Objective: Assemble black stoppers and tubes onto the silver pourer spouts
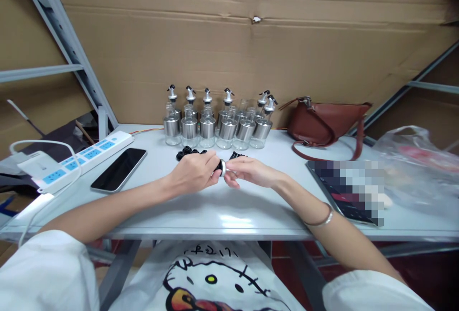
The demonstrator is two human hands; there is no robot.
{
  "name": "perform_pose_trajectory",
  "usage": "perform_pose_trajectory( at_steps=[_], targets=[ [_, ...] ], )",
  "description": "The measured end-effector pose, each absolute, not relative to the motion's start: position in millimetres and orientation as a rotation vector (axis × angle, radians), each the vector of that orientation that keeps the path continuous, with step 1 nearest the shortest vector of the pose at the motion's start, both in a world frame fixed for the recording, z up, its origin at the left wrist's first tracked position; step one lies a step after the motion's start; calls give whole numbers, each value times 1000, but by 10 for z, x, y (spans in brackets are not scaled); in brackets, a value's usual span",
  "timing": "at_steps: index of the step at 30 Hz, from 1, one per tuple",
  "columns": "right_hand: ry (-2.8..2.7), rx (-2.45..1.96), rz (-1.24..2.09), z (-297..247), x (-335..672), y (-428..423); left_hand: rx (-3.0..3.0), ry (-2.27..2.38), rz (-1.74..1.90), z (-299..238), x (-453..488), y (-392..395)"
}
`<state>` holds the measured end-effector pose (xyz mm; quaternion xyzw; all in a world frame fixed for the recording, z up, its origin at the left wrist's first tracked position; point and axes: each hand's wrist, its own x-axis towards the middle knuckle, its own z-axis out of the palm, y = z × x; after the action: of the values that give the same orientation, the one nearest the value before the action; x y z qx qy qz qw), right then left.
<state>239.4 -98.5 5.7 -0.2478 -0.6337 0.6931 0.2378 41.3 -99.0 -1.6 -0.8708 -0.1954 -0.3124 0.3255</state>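
Both my hands meet over the middle of the grey table (pixel 201 210). My left hand (pixel 193 173) and my right hand (pixel 249 171) are closed together on a small silver and black bottle cap (pixel 221 167), held between the fingertips just above the tabletop. Behind the hands lie several loose black cap parts (pixel 188 152). Further back stand several glass bottles with steel bands and pourer tops (pixel 217 127), grouped in rows.
A black phone (pixel 119 169) lies left of my hands, beside a white and blue power strip (pixel 77 157). A brown leather bag (pixel 322 120) sits at the back right, a dark booklet (pixel 349 189) and a clear plastic bag (pixel 416 167) at the right. Cardboard stands behind.
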Motion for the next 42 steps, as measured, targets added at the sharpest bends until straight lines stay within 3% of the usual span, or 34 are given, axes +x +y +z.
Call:
perform_pose_trajectory(
  at_steps=[11, 18, 25, 29, 35, 42],
  targets=[
    [-1480, -618, 2022, -26, 2236, -1115, -2289, -314, -935, 9, 346, -898],
    [-1820, -630, 1345, -91, 2160, -1179, -2189, -256, -986, 100, 292, -774],
    [-2214, -611, 129, -26, 2247, -1160, -2176, -248, -972, 194, 295, -831],
    [-2251, -569, -337, -3, 2293, -1131, -2170, -264, -926, 246, 299, -887],
    [-2256, -523, -639, 34, 2401, -1100, -2271, -358, -894, 298, 302, -971],
    [-2312, -605, -759, 90, 2503, -1028, -2656, -702, -854, 327, 361, -1053]
  ],
)
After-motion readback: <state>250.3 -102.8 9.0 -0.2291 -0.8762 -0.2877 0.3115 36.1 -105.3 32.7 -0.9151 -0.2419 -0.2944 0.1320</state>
